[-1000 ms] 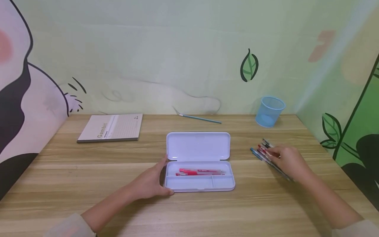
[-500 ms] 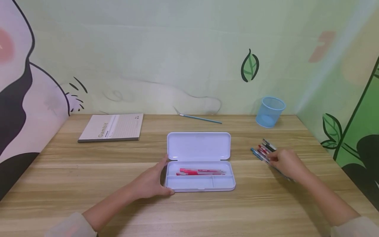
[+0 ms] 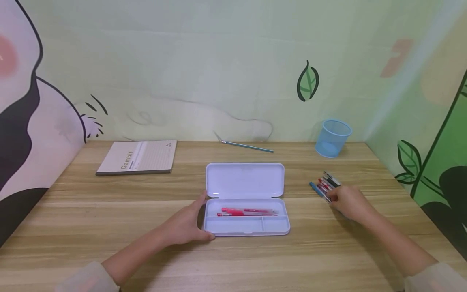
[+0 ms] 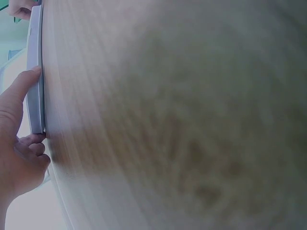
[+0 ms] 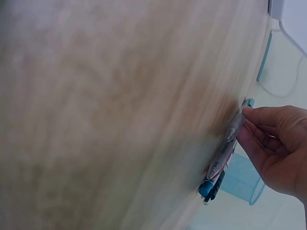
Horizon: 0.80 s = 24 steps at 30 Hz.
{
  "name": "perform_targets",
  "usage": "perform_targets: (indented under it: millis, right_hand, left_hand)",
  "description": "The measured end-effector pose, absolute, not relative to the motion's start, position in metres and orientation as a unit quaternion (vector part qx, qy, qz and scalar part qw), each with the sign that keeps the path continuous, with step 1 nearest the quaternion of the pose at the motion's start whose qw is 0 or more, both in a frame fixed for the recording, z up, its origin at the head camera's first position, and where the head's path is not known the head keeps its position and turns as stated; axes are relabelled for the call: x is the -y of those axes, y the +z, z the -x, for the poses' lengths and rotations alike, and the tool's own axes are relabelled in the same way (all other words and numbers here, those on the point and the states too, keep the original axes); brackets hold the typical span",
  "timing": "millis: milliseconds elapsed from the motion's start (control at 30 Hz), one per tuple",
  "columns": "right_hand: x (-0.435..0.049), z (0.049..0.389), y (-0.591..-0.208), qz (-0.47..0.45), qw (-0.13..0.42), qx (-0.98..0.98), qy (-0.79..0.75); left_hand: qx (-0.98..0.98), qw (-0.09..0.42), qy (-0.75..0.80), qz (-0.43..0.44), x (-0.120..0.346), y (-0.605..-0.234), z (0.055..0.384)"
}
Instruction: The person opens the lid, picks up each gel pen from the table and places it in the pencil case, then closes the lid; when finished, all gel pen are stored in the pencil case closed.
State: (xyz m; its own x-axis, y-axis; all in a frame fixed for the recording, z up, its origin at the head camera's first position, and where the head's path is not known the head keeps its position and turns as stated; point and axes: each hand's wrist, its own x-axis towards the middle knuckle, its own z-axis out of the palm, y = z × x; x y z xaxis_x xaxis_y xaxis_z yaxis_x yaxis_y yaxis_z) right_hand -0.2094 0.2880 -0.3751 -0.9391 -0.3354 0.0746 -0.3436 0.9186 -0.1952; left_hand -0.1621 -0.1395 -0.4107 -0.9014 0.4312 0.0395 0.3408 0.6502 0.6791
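A white pencil case [image 3: 245,180] lies with its lid open at mid-table, two red pens [image 3: 248,211] in its long back compartment. My left hand [image 3: 184,225] grips the case's left end, thumb at the front edge and fingers along the side; the left wrist view shows the thumb [image 4: 26,82] pressed on the case's side wall. To the right, several pens [image 3: 324,184] with blue, red and black parts lie side by side on a slant. My right hand [image 3: 352,205] pinches a clear-barrelled pen [image 5: 235,128] on the near side of this bundle, covering its lower part.
A blue mesh pen cup [image 3: 333,138] stands at the back right. Near the wall lies a thin blue paintbrush-like stick [image 3: 248,147]. A notebook [image 3: 136,157] rests at the back left of the wooden table [image 3: 146,259].
My right hand has slid slightly toward me along the pens, uncovering the black and red ones; the blue pen has shifted a little. The left hand and pencil case have stayed put.
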Motion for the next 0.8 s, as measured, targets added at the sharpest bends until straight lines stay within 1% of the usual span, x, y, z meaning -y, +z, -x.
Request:
perform_targets:
  millis: [300,433,600,800]
  right_hand:
    - [-0.2856,0.2087,-0.3751,-0.164,0.023,0.981,0.102]
    - [-0.2855,0.2082,-0.3749,-0.163,0.033,0.98,0.106]
    - [-0.286,0.2081,-0.3747,-0.166,0.065,0.978,0.113]
    - [-0.2847,0.21,-0.3746,-0.171,0.116,0.97,0.128]
  left_hand:
    - [-0.906,0.066,0.361,-0.211,0.1391,-0.4099,0.1615]
    - [-0.906,0.068,0.362,-0.209,0.1389,-0.41,0.1617]
    - [-0.907,0.07,0.36,-0.206,0.1389,-0.4104,0.1617]
    - [-0.909,0.067,0.353,-0.209,0.1395,-0.4101,0.1619]
